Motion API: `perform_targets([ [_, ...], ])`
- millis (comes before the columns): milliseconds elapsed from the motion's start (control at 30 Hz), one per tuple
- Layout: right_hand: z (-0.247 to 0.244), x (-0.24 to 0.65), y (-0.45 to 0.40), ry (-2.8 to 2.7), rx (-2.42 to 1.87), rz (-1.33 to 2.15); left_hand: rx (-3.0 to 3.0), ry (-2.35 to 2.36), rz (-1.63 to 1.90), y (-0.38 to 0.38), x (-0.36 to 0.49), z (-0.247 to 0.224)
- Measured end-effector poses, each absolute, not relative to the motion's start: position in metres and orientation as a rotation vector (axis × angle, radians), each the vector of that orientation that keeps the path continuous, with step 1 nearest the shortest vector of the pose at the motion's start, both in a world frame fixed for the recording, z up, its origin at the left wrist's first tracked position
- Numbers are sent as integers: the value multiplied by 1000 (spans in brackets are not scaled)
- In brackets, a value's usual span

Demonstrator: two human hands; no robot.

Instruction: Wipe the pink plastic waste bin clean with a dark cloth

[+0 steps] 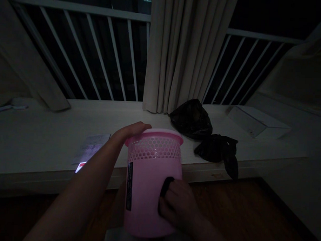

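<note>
A pink wastebasket (152, 190), with a honeycomb of holes below its rim and a black label on its side, stands upright before me. My left hand (136, 130) is closed over the left part of its rim. Against the basket's right side, my right hand (180, 202) presses a bunched black cloth (166, 185); the dim light hides its exact make. Part of that cloth lies beneath my fingers.
Behind the basket runs a white ledge (44, 137). On it are black plastic bags (191, 118), a white box (257, 122) and a lit phone screen (81, 166) near some paper (93, 146). A curtain (184, 54) and white railings (112, 52) rise beyond; wooden floor (231, 207) lies below.
</note>
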State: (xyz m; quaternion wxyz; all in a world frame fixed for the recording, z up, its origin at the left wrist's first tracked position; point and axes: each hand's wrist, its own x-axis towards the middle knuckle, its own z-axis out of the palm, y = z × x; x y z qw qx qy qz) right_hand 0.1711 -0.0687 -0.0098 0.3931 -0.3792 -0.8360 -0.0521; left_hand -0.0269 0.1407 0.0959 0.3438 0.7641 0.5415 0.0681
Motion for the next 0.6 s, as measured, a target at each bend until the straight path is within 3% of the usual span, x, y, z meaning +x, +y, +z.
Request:
perform_targets([
  [367, 61, 146, 37, -2024, -1253, -127, 2009, 1345, 208, 139, -29, 95],
  [600, 64, 124, 51, -1962, -1391, -219, 2053, 1379, 216, 144, -32, 90],
])
